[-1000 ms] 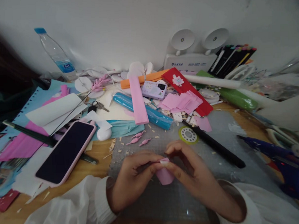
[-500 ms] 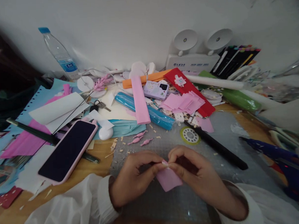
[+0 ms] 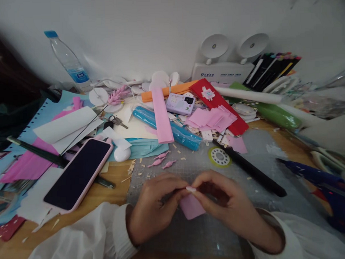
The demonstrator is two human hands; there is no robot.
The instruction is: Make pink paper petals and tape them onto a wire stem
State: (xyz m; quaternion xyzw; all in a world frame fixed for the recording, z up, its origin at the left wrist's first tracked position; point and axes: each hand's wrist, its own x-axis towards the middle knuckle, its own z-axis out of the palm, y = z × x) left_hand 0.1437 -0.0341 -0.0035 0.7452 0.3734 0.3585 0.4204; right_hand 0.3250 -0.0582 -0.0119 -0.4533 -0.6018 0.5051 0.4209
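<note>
While both hands meet at the lower middle of the frame, a pink paper piece (image 3: 192, 209) hangs between them, just over the grey cutting mat (image 3: 190, 244) on the desk (image 3: 121, 188). The left hand (image 3: 154, 202) pinches the paper's upper edge between thumb and fingers, and the right hand (image 3: 224, 197) pinches close beside it, so that the fingertips of the two nearly meet. Right at that meeting place sits a small white bit (image 3: 191, 189) (from where I stand I can't tell whether it is a separate scrap or part of what is being rolled).

By the look of it, the paper weighs next to nothing and is soft and limp, probably with a little grip to its surface rather than any slickness. I would expect it to crease at a touch and tear if pulled hard, so the upper edge, by the white bit, seems the place to hold, with light fingertip pressure and the lower part left free.

Above the hands, near the middle of the frame, small twisted pink pieces (image 3: 168, 164) lie on the mat; they look slim enough to flatten if squeezed. Loose pink squares (image 3: 211, 118) lie in an overlapping heap right of centre, thin and likely to slide apart when lifted.
</note>
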